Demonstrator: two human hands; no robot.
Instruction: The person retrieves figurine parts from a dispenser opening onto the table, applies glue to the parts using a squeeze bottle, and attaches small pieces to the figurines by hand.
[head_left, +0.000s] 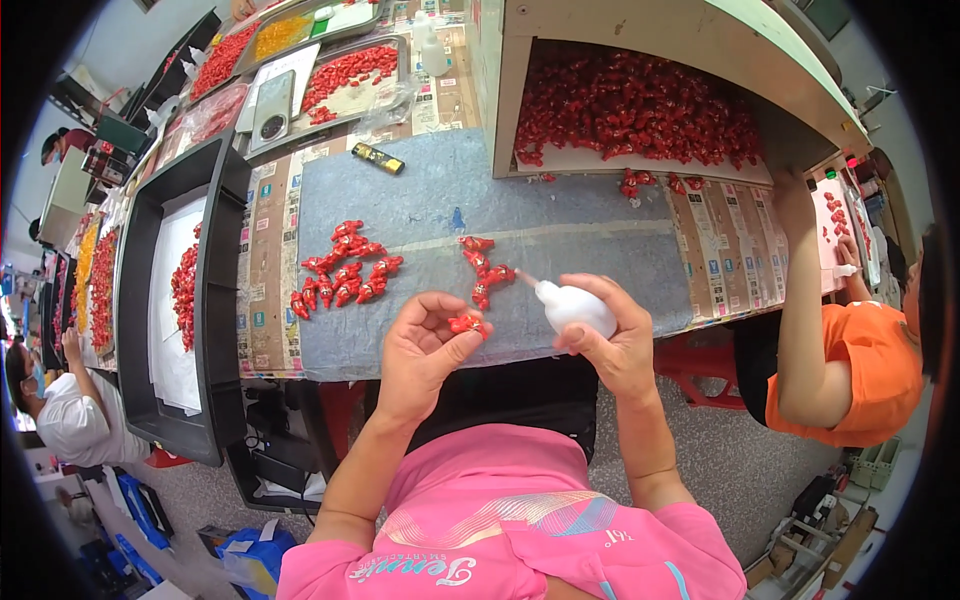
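My left hand point(425, 345) pinches a small red moulded piece point(467, 324) between thumb and fingertips, above the near edge of the blue-grey work mat point(580, 230). In my right hand point(625, 345) is a white squeeze bottle point(578, 310), tilted so that its thin nozzle points up and left. The nozzle tip is close to a short row of red pieces point(482, 262) on the mat; whether it touches one I cannot tell. Left of that row lies a loose cluster of similar red pieces point(346, 268), some with pale marks.
A shelf box point(640, 110) piled with red pieces stands at the back right. To the left is a black tray point(215, 330) with more pieces on white paper. A black-and-yellow tube point(378, 158) lies at the mat's far edge. Another person point(850, 370) in orange sits at right.
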